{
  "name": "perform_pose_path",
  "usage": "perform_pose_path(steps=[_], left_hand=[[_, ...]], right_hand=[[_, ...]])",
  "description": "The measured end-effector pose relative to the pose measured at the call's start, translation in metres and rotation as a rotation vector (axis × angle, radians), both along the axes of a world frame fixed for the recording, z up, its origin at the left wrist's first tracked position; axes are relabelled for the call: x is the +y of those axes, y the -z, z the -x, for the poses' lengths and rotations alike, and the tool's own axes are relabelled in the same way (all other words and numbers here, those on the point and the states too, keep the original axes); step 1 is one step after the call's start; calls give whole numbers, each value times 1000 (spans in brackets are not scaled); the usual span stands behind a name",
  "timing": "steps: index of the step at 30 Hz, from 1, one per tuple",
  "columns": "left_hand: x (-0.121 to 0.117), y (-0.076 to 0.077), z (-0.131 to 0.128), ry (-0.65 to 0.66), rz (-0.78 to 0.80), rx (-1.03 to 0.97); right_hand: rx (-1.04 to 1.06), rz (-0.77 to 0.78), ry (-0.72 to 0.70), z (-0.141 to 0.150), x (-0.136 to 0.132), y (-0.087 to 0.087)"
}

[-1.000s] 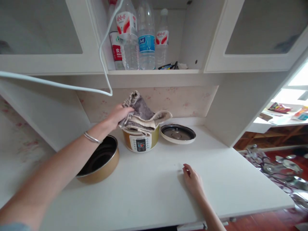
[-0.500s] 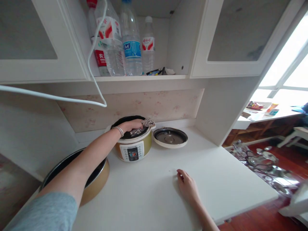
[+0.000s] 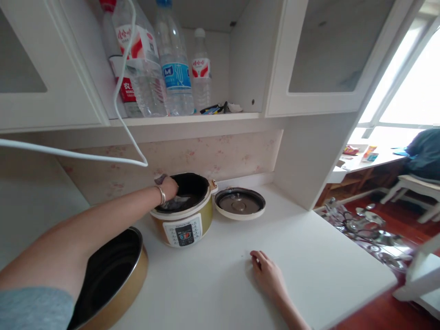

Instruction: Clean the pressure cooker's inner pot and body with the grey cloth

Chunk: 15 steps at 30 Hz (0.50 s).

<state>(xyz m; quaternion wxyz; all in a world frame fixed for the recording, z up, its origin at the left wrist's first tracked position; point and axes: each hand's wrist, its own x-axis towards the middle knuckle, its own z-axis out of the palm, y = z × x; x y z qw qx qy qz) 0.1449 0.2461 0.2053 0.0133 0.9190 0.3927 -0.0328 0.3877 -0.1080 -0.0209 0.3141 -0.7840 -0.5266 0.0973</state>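
Note:
My left hand (image 3: 169,188) reaches down into the open gold rice cooker (image 3: 184,222) and is closed on a grey cloth (image 3: 174,203) pressed against the cooker's dark inside. Most of the cloth is hidden by the rim and my hand. A silver bangle sits on that wrist. My right hand (image 3: 267,273) lies flat on the white counter (image 3: 309,256), fingers stretched out, holding nothing. The cooker's lid (image 3: 239,203) rests upside down on the counter just right of the cooker. The gold inner pot (image 3: 112,279) stands at the front left, under my left arm.
Several water bottles (image 3: 173,64) stand on the open shelf above, between white cabinet doors. A white cable (image 3: 127,105) hangs in a loop in front of the wall. To the right are a window, a desk, a chair and shiny clutter on the red floor.
My left hand carried the cloth from above the cooker down into it and moved it toward the left inner wall. My right hand stayed put. The view shifted right and closer.

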Motion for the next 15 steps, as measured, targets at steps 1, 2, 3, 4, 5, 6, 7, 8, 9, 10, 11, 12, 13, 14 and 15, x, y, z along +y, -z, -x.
perform_pose_path(steps=[1, 2, 3, 4, 5, 6, 7, 8, 9, 10, 11, 12, 13, 14, 15], left_hand=[[1, 5, -9, -3, -9, -26], [2, 8, -16, 3, -4, -43], [2, 10, -22, 40, 18, -69], [3, 12, -27, 100, 55, -104], [4, 13, -29, 172, 107, -147], [5, 13, -31, 249, 173, -192], [7, 13, -31, 319, 245, -234], [8, 13, -30, 372, 309, -267], [10, 12, -29, 398, 350, -285], [11, 13, -28, 391, 356, -289], [13, 13, -26, 356, 334, -290], [14, 14, -23, 305, 296, -294], [15, 15, -20, 247, 253, -302], [16, 17, -17, 187, 216, -313], [16, 18, -13, 137, 191, -323]], right_hand=[[-6, -4, 3, 0, 0, -1], [-11, -5, 8, 0, 0, -2], [-16, -2, 13, 0, 0, -3], [-18, 6, 16, 0, 1, -5], [-17, 17, 18, 0, 1, -6], [-14, 30, 18, 1, 1, -7], [-10, 41, 18, 1, 1, -8], [-5, 51, 18, 1, 2, -9], [-2, 57, 22, 1, 2, -10], [1, 62, 25, 1, 2, -10], [1, 65, 29, 1, 2, -11], [1, 67, 31, 2, 2, -11], [0, 69, 33, 2, 2, -11], [-2, 71, 33, 2, 2, -11], [-3, 72, 34, 2, 2, -11]])
